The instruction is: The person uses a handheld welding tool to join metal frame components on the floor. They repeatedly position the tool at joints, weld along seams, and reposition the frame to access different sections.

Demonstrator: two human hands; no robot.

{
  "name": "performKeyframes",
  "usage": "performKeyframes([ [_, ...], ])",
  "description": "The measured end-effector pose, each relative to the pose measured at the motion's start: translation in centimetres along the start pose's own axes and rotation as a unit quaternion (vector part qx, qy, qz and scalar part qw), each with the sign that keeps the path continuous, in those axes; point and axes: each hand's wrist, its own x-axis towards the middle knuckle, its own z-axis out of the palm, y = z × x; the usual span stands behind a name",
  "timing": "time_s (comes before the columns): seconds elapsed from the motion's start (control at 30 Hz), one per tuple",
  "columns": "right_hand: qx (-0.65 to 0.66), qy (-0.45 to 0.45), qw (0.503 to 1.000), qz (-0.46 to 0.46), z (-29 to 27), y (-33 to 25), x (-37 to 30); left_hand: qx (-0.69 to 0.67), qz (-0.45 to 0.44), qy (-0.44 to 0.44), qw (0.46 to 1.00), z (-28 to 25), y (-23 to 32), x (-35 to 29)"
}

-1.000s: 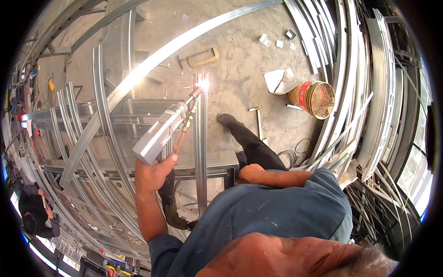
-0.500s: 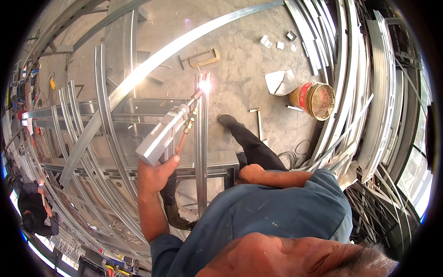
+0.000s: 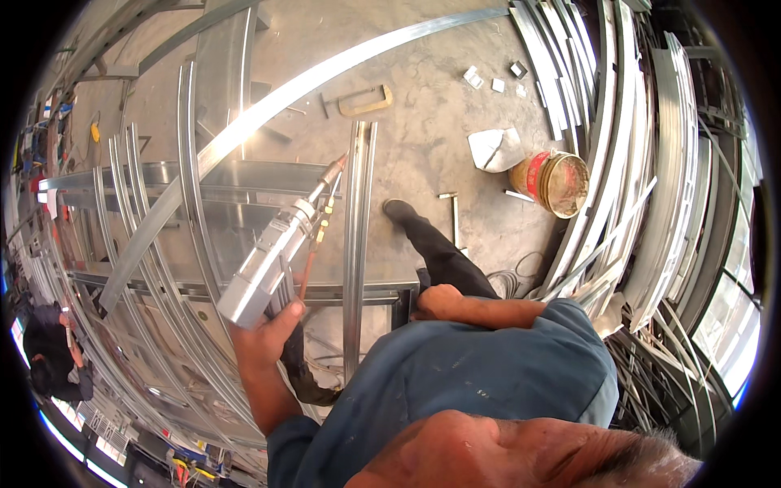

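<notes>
A single fisheye view looks down from the wearer's head (image 3: 529, 455), close above the blue fabric shirt (image 3: 480, 366), toward the grey-beige concrete floor (image 3: 431, 106) beyond.

Workshop interior: mottled, pale grey-brown concrete floor (image 3: 439, 98); dark-framed window panes (image 3: 719, 313) along the right edge, brightly lit; at lower left, a narrow bright band (image 3: 78, 452) against darker surroundings.

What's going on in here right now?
A person's left hand grips a silver gun-shaped tool, its copper-coloured nozzle angled toward a long metal channel. No spark shows at the tip, and whether it touches is unclear. The right hand is beside the dark trousers; anything inside it is hidden. A C-clamp lies on the floor.
</notes>
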Motion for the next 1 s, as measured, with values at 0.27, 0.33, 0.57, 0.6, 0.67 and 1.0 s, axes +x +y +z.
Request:
performKeyframes([
  [0.27, -0.013, 0.011, 0.999, 0.029, 0.0, -1.5, -0.7, 0.029, -0.080, 0.080, 0.993, -2.1, -1.0, -10.6],
  [0.33, -0.017, 0.005, 0.999, 0.048, 0.3, -2.0, -0.9, 0.062, -0.068, 0.074, 0.993, -2.9, -1.7, -13.2],
  [0.57, 0.421, 0.409, 0.807, 0.070, 10.2, -2.5, 0.0, 0.023, -0.042, 0.055, 0.997, -3.4, -3.0, -19.4],
  [0.6, 0.439, 0.425, 0.789, 0.067, 10.1, -3.4, 0.5, 0.020, -0.025, 0.046, 0.998, -3.5, -3.2, -19.5],
  [0.67, 0.480, 0.539, 0.678, 0.140, 12.3, -3.8, 5.3, -0.037, -0.041, 0.082, 0.995, -2.3, -3.2, -19.5],
  [1.0, 0.318, 0.598, 0.686, 0.264, 11.4, -7.5, 6.9, -0.061, -0.072, -0.001, 0.996, -1.1, -9.6, -16.3],
])
